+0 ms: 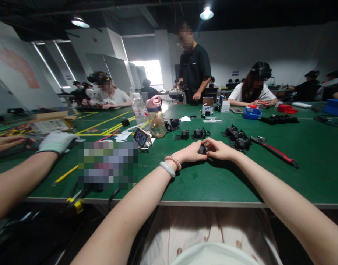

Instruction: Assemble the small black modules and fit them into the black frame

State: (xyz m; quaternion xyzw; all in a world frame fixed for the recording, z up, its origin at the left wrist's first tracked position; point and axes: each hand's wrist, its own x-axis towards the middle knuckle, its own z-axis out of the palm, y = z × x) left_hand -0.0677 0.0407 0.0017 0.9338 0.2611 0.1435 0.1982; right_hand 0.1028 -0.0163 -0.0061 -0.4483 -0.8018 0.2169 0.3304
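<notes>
Between my two hands, just above the green table [229, 187], is a small black part [203, 149]. My left hand [191, 151] grips it from the left, fingers closed round its side. From the right, my right hand [217, 149] pinches the same part between thumb and fingers. Beyond my hands lie two similar black parts, one [185, 134] to the left and one [198, 133] with a cable loop. A group of several black parts [237, 138] lies to the right of my right hand.
An adjustable wrench [276, 151] with red handles lies at right. At left centre stand a drink bottle [157, 119], a clear bottle [140, 112] and a small clock display [141, 138]. A co-worker's gloved hand [56, 142] is at far left; people sit and stand across the table.
</notes>
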